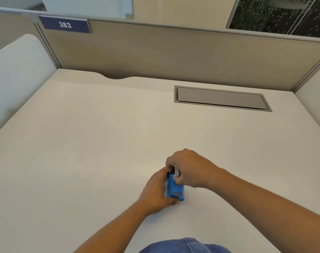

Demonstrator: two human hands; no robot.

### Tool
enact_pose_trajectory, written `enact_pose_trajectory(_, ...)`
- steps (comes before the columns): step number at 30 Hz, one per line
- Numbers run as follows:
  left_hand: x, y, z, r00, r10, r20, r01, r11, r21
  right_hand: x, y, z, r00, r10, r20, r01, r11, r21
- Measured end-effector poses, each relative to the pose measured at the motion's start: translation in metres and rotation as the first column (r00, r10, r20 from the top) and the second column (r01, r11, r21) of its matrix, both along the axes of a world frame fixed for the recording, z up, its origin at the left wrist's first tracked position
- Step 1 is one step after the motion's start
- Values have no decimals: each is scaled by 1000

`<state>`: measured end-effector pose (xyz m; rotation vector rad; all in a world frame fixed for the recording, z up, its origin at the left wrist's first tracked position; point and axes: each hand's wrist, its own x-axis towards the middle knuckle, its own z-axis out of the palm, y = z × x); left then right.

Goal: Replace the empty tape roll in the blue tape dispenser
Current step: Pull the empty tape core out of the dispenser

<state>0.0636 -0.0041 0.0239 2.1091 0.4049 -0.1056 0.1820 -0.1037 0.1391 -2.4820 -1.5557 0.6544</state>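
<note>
A small blue tape dispenser (175, 189) stands on the white desk (100, 143), near its front middle, cutter end toward me. My left hand (155, 190) wraps its left side and holds it down. My right hand (188, 168) reaches over the dispenser's far end, fingers pinched on a white tape roll with a black core (175, 170) sitting at the top of the dispenser. My fingers hide most of the roll, so I cannot tell how deep it sits in the dispenser.
A grey cable-tray lid (221, 98) is set into the desk at the back right. Beige partition panels (173, 55) close off the back, with a blue sign "383" (65, 25). White side screens (15, 73) stand at both sides.
</note>
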Motion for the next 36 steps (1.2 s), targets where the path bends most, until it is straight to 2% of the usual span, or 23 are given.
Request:
enact_pose_trajectory(3,-8,10,14,992,-67,-107,70,997,22,-7,-10,1,1000,-17,-5,17,1000,-5)
enact_pose_trajectory(5,-19,14,27,991,2,-134,-2,1000,-6,-13,-19,4,999,-41,-23,41,999,6)
enact_pose_trajectory(7,-32,12,44,990,105,-89,-116,985,-125,-19,-28,7,998,-47,-37,48,999,17)
enact_pose_trajectory(10,-45,-2,71,978,201,-65,-209,887,-411,-31,-39,12,998,-41,-46,44,997,59)
enact_pose_trajectory(13,-51,-18,89,968,248,-43,-232,812,-536,-42,-46,19,998,-40,-50,46,992,119)
enact_pose_trajectory(18,-54,-27,97,924,377,-56,-325,703,-632,-52,-55,31,992,-59,-112,81,976,201)
enact_pose_trajectory(21,-54,-27,103,917,393,-66,-329,654,-681,-54,-60,36,967,-117,-228,176,950,259)
enact_pose_trajectory(23,-54,-28,108,924,377,-61,-306,635,-709,-55,-63,38,932,-163,-323,270,909,318)
enact_pose_trajectory(29,-58,-30,117,919,389,-63,-280,533,-799,-61,-75,30,853,-259,-452,463,775,430)
enact_pose_trajectory(36,-61,-31,122,927,371,-57,-260,527,-809,-74,-85,22,735,-238,-635,586,693,419)
